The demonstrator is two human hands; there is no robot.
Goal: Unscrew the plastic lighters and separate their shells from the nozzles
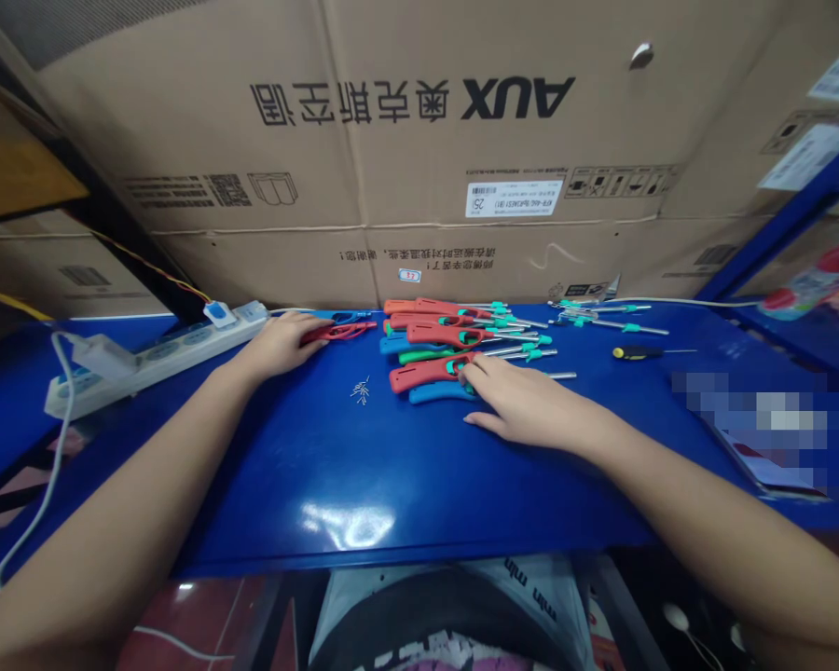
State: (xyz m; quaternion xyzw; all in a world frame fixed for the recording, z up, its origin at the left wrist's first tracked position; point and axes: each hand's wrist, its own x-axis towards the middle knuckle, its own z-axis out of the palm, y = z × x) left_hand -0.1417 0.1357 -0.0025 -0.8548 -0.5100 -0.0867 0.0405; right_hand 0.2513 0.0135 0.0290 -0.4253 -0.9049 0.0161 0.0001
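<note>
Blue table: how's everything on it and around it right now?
Utility lighters, piled
Lighter rods, loose
Screws, loosely heaped
Screwdriver, lying flat
Power strip, plugs inserted
Cardboard, standing upside down
Left hand, on red casing
Right hand, touching front red lighter

7+ lighters (426, 375), 1 scrwdrvr (629, 353), 1 pwr strip (174, 349); screws (362, 391) too small to ct.

On the table (272, 503), seen from the pile of lighters (426, 376), screws (361, 391) lie at eight o'clock, the power strip (158, 362) at nine, the screwdriver (636, 353) at three; the cardboard (405, 186) stands behind, at twelve
</note>
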